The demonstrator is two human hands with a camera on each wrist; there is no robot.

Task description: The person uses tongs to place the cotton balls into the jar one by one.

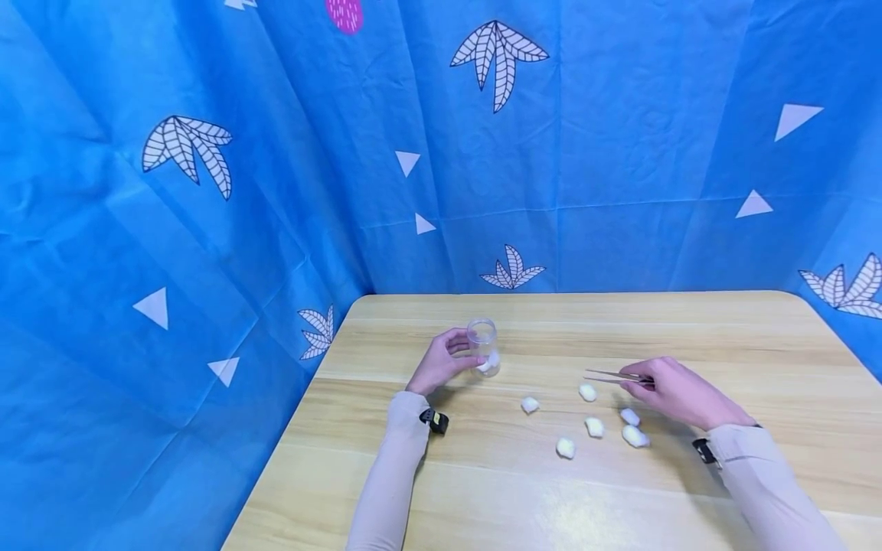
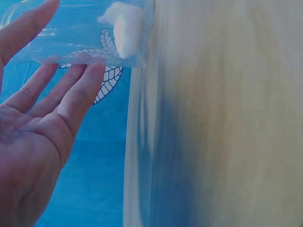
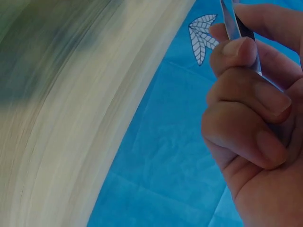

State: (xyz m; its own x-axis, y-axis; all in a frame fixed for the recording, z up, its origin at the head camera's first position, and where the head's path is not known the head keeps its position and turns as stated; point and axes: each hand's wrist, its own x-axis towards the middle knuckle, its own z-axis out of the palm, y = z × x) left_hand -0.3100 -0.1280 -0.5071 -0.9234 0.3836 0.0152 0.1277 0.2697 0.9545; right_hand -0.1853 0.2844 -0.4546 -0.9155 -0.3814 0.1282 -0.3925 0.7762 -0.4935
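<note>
My left hand point(image 1: 443, 363) grips a clear jar point(image 1: 482, 346) upright at the table's middle left, thumb on one side and fingers on the other. White cotton balls point(image 2: 127, 32) lie at the bottom of the jar, seen through its wall in the left wrist view. In my right hand point(image 1: 678, 392) are metal tweezers point(image 1: 618, 376), pinched between thumb and fingers, with the other fingers curled in. Their two tips point left, apart, with nothing between them. Just below the tips in the head view is a loose cotton ball point(image 1: 588, 392).
More cotton balls lie scattered on the wooden table point(image 1: 496, 497): one point(image 1: 529, 405) nearer the jar, one point(image 1: 565, 448) closest to the front, and a pair point(image 1: 635, 436) beside the right hand. A blue patterned curtain point(image 1: 620, 153) hangs behind and left of the table.
</note>
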